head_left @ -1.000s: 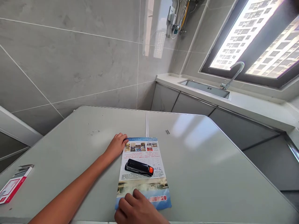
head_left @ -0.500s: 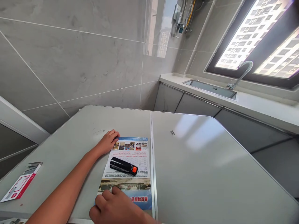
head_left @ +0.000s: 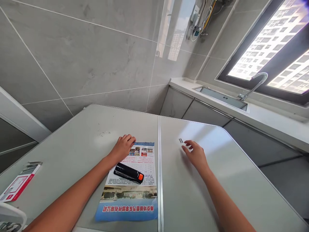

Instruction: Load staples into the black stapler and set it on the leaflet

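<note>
A printed leaflet (head_left: pixel 131 201) lies flat on the table, its lettering upside down from where I look. Across its middle rests a black stapler (head_left: pixel 129 173) with an orange end. My left hand (head_left: pixel 123 146) lies over the leaflet's far left corner, fingers laid on the paper and gripping nothing. On the other side of the table's seam, my right hand (head_left: pixel 196 154) hovers with thumb and fingers apart. Its fingertips are just right of two small strips of staples (head_left: pixel 181 140); I cannot tell whether they touch them. Nothing shows between those fingers.
A red and white card pack (head_left: pixel 21 183) lies at the left of the folding table (head_left: pixel 217 193). Tiny loose bits (head_left: pixel 104 132) are scattered near the far left. A metal seam (head_left: pixel 159 180) splits the tabletop. Beyond are a tiled wall and a counter with a sink (head_left: pixel 222 97).
My right hand has moved from the leaflet's near end to the staple strips at the right, uncovering the leaflet's blue bottom. My left hand has slid slightly right over the corner. The view has shifted a little.
</note>
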A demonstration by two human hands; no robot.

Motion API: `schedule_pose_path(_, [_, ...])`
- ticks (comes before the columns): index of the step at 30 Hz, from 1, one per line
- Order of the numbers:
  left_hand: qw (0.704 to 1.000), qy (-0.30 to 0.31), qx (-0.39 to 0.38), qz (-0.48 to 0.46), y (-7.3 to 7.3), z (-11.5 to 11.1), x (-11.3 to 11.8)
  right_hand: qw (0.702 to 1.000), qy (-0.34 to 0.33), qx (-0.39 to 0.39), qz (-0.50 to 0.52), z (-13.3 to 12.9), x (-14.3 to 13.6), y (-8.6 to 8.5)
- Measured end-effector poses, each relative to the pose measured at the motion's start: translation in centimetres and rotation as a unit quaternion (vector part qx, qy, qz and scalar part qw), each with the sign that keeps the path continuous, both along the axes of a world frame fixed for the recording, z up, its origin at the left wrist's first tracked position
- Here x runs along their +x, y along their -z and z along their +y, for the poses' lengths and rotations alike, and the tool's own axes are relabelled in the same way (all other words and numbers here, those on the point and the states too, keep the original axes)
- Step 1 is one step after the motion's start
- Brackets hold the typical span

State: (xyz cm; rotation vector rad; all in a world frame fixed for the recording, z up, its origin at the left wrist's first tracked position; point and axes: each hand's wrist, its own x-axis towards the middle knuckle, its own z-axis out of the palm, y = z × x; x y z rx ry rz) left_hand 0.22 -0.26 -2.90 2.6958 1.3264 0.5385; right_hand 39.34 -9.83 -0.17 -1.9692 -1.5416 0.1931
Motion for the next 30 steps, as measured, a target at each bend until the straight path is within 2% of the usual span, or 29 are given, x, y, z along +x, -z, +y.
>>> schedule_pose_path(2, [1.000, 0.003, 0.000, -0.004, 0.1, 0.0, -0.1, 1.000, 0.005, -0.007, -0.003, 2.5, 1.2, 1.1])
schedule_pose_path(5, [1.000, 0.004, 0.000, -0.014, 0.2, -0.1, -0.2, 0.999, -0.025, -0.020, -0.044, 4.6, 1.4, 2.3])
schedule_pose_path(8, [1.000, 0.005, -0.008, -0.022, 0.2, -0.1, -0.2, 0.996, -0.042, -0.012, -0.072, 5.2, 1.3, 2.8])
schedule_pose_path(12, [1.000, 0.004, -0.019, -0.023, 0.1, -0.1, 0.0, 0.997, -0.048, 0.009, -0.060, 5.8, 0.5, 2.6])
schedule_pose_path(14, [0.999, 0.004, -0.025, -0.024, 0.0, -0.1, 0.0, 0.998, -0.066, 0.011, -0.012, 6.6, -1.2, 2.2])
schedule_pose_path(17, [0.999, 0.004, -0.028, -0.024, -0.1, -0.2, 0.0, 0.990, -0.121, -0.009, 0.068, 8.9, -5.4, 1.4])
schedule_pose_path(22, [0.999, 0.007, -0.036, -0.019, -0.5, -0.3, 0.0, 0.965, -0.259, -0.012, 0.020, 13.4, -12.4, 0.2])
schedule_pose_path(25, [0.999, 0.009, -0.038, -0.017, -0.6, -0.3, 0.0, 0.953, -0.301, -0.020, -0.001, 14.9, -14.4, -0.2])
schedule_pose_path(30, [0.999, 0.012, -0.035, -0.016, -0.5, -0.3, -0.1, 0.935, -0.354, -0.025, -0.024, 15.8, -15.4, -0.5])
